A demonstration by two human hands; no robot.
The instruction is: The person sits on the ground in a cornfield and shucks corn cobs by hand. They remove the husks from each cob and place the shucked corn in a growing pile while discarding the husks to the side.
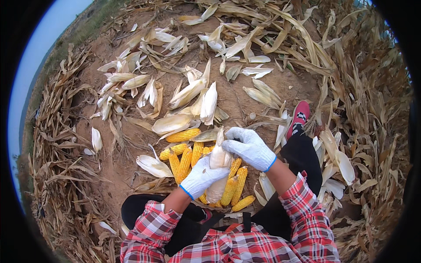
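1. Left hand, white glove, fingers wrapping around the lower half of an unhusked corn ear and holding it upright over the lap, above the pile.
2. Right hand, also gloved, fingers curling closed over the ear's upper end, pinching the pale husk near the tip.
3. Handling call: the ear is looking stiff and moderately light; dry husk is papery, probably slick under fabric gloves. Best hold looks like a firm wrap round the thick lower body, with the peel starting at the loose tip leaves.
4. Just beyond the hands: pile of husked yellow cobs lying on bare dirt between the knees.
5. Farther out: unhusked ears and stripped husks scattering across the ground; red shoe at right; dry stalks ringing the patch.
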